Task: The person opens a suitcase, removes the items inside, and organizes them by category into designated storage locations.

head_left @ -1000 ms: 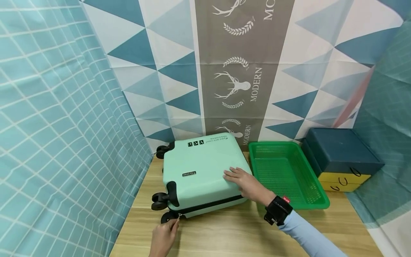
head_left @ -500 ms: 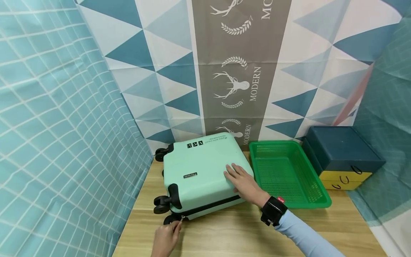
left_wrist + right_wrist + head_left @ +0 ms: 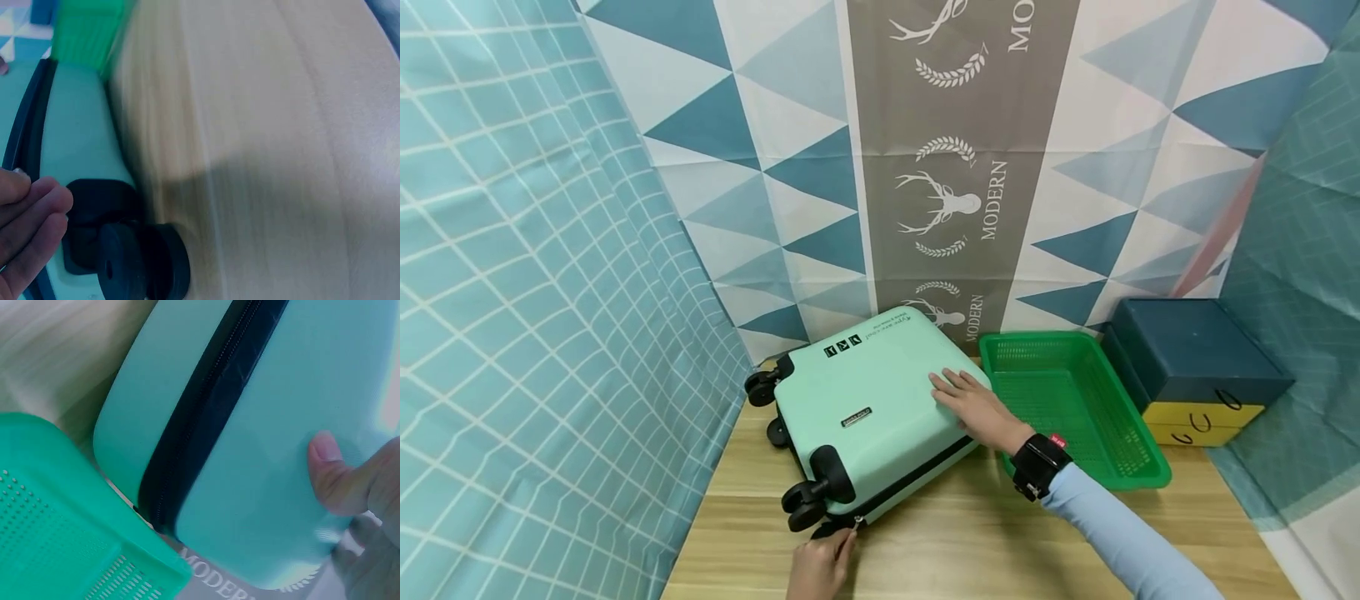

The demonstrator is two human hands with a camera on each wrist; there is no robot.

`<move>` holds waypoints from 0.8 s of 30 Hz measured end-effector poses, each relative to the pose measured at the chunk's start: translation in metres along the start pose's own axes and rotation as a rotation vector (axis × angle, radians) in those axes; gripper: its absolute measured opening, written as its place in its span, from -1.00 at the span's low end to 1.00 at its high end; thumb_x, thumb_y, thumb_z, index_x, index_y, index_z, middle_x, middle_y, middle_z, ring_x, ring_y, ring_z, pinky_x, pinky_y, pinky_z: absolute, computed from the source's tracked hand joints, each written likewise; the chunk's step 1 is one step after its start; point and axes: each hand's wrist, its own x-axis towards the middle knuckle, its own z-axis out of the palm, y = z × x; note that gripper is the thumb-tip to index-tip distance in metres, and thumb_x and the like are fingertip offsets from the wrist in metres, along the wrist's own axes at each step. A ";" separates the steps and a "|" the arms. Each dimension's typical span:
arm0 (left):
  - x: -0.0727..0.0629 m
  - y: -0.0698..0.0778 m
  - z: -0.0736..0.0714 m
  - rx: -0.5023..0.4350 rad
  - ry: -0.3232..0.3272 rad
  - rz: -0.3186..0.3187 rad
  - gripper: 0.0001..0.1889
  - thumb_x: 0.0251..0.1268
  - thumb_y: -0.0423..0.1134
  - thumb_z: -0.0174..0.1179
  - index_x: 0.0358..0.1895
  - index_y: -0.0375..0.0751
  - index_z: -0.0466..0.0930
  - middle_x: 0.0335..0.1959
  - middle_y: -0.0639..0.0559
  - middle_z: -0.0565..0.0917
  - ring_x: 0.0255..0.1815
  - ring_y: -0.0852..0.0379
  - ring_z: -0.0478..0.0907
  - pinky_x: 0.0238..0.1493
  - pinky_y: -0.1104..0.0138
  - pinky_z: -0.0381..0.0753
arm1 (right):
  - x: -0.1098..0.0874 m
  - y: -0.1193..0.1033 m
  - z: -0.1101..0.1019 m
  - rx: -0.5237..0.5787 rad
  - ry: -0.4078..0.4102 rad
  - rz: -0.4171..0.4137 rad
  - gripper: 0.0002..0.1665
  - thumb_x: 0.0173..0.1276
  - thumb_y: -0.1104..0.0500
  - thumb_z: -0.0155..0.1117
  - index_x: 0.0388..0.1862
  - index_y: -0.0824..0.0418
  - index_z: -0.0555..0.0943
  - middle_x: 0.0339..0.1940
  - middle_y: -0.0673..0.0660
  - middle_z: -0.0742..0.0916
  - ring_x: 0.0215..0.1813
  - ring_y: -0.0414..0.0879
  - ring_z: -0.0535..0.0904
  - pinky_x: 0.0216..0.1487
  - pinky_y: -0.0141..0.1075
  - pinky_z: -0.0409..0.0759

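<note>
Suitcase [image 3: 887,379]: lies flat on the table [image 3: 940,550], at six o'clock in the head view, with a green basket [image 3: 1052,400] at its three o'clock. Left hand [image 3: 820,568], at the suitcase's seven o'clock: pinches the zip pull [image 3: 857,523] near a black wheel [image 3: 806,515]. Right hand [image 3: 976,408], at its three o'clock: rests on top, fingers spread, gripping nothing. Looks like the zip step; cannot tell if undoing or doing up. Seems next to need pressing down, against sliding, and a tug along the black zip band [image 3: 212,412].
</note>
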 end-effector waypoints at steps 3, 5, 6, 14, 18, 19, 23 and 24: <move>-0.001 0.002 0.004 0.018 0.016 -0.011 -0.80 -0.18 -0.43 0.56 -0.45 -0.12 0.76 -0.59 0.14 0.69 -0.68 0.27 0.54 -0.71 0.44 0.42 | 0.001 -0.010 -0.005 -0.047 -0.009 0.048 -0.16 0.16 0.31 0.52 0.42 0.30 0.39 0.49 0.31 0.35 0.48 0.30 0.21 0.42 0.16 0.15; -0.002 0.003 0.005 0.022 0.025 -0.030 -0.78 -0.22 -0.45 0.56 -0.44 -0.13 0.77 -0.58 0.14 0.70 -0.67 0.27 0.56 -0.69 0.44 0.45 | 0.002 -0.021 -0.006 -0.050 -0.003 0.077 -0.08 0.14 0.23 0.55 0.45 0.25 0.35 0.50 0.32 0.31 0.47 0.35 0.19 0.38 0.22 0.19; -0.002 0.003 0.005 0.022 0.025 -0.041 -0.78 -0.22 -0.45 0.56 -0.45 -0.13 0.77 -0.57 0.15 0.70 -0.66 0.27 0.57 -0.68 0.45 0.46 | 0.003 -0.027 -0.006 -0.046 0.003 0.082 -0.02 0.12 0.18 0.58 0.48 0.23 0.31 0.52 0.33 0.29 0.47 0.38 0.18 0.37 0.24 0.20; -0.001 0.002 0.000 -0.010 -0.056 -0.084 -0.89 -0.05 -0.40 0.50 -0.46 -0.14 0.77 -0.58 0.13 0.70 -0.64 0.30 0.57 -0.63 0.41 0.49 | 0.011 -0.056 0.009 -0.098 0.021 0.064 0.25 0.03 0.10 0.64 0.59 0.25 0.09 0.51 0.48 0.19 0.46 0.44 0.15 0.37 0.22 0.20; 0.001 0.001 0.001 -0.059 -0.077 -0.058 -0.93 0.04 -0.38 0.47 -0.45 -0.15 0.77 -0.59 0.13 0.69 -0.65 0.32 0.54 -0.65 0.43 0.45 | 0.013 -0.050 0.008 -0.191 -0.004 0.069 0.09 0.06 0.21 0.60 0.54 0.18 0.24 0.45 0.43 0.33 0.44 0.35 0.24 0.38 0.15 0.23; 0.001 0.000 0.001 -0.065 -0.073 -0.046 -0.93 0.03 -0.38 0.47 -0.45 -0.15 0.77 -0.60 0.13 0.69 -0.66 0.33 0.53 -0.66 0.44 0.44 | 0.014 -0.048 0.006 -0.203 -0.002 0.060 0.04 0.08 0.21 0.59 0.52 0.15 0.29 0.44 0.40 0.36 0.42 0.34 0.27 0.37 0.13 0.26; 0.001 -0.001 0.004 -0.087 -0.042 0.000 -0.82 -0.13 -0.46 0.52 -0.46 -0.13 0.76 -0.62 0.17 0.68 -0.68 0.38 0.48 -0.68 0.51 0.38 | 0.018 -0.039 0.003 -0.227 0.011 0.008 -0.08 0.08 0.16 0.60 0.43 0.07 0.41 0.37 0.34 0.45 0.34 0.28 0.37 0.31 0.08 0.35; 0.001 -0.001 0.005 -0.098 -0.035 0.011 -0.78 -0.19 -0.50 0.53 -0.47 -0.12 0.75 -0.62 0.17 0.68 -0.69 0.40 0.48 -0.68 0.52 0.37 | 0.018 -0.036 0.003 -0.230 0.007 -0.001 -0.09 0.09 0.17 0.60 0.43 0.06 0.42 0.37 0.33 0.46 0.34 0.27 0.38 0.31 0.06 0.36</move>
